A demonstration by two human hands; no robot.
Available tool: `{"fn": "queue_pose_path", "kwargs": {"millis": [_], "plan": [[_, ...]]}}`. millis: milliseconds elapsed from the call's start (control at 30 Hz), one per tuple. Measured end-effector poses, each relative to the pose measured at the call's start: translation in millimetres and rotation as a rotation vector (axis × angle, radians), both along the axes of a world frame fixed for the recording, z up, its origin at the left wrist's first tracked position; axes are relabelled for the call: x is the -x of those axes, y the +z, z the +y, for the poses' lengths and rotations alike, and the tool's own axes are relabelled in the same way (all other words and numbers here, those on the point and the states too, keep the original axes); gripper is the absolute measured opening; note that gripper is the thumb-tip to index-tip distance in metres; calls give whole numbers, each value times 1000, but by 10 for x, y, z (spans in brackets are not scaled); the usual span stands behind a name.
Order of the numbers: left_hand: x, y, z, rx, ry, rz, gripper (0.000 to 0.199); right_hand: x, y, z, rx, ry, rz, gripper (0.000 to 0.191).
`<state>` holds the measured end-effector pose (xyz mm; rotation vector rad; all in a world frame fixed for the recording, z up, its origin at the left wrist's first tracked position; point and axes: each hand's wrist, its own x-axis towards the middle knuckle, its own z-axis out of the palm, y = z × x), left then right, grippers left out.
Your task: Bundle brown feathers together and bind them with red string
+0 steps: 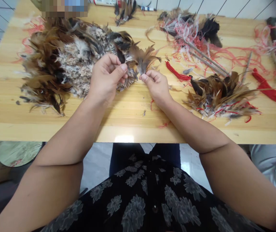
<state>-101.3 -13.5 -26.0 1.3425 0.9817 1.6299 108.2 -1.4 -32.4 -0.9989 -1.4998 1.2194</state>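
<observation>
A: What are the hands doing?
B: The right hand (157, 86) pinches a small feather bunch (144, 61) at its base; the left hand (106, 74) has thumb and fingers drawn together, though I cannot tell whether it pinches a feather too

A: Where is that bunch, exactly?
B: At the right edge of the big feather heap (80, 61), fanning up from the right hand's fingertips, with the left hand just beside it

A: How far along does it look?
B: Partway, I'd judge: well right of the heap sits a feather pile (217, 90) laced with red strands (232, 112), perhaps bunches already done; the heap itself seems left to work through, and no tie shows on the held bunch

A: And farther out on the desk (125, 111)?
B: A red thread bundle (176, 71) lies right of the heap, and a pink and white tangle (188, 29) right and farther back
</observation>
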Motion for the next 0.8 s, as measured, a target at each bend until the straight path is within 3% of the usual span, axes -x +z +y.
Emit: {"fn": "queue_pose_path", "kwargs": {"millis": [200,333,500,700,800], "plan": [[-113,-42,-42,152,-38,-14,55,32,28,-10,23,43,-17,60],[-162,-47,-38,122,-20,-22,63,47,48,2,50,71,-1,62],[-165,-61,-36,133,-18,48,59,50,82,4,74,99,33,58],[-229,-208,57,24,55,32,66,37,109,10,111,123,48,62],[-240,-174,41,48,8,79,63,32,77,37,116,130,45,63]]}}
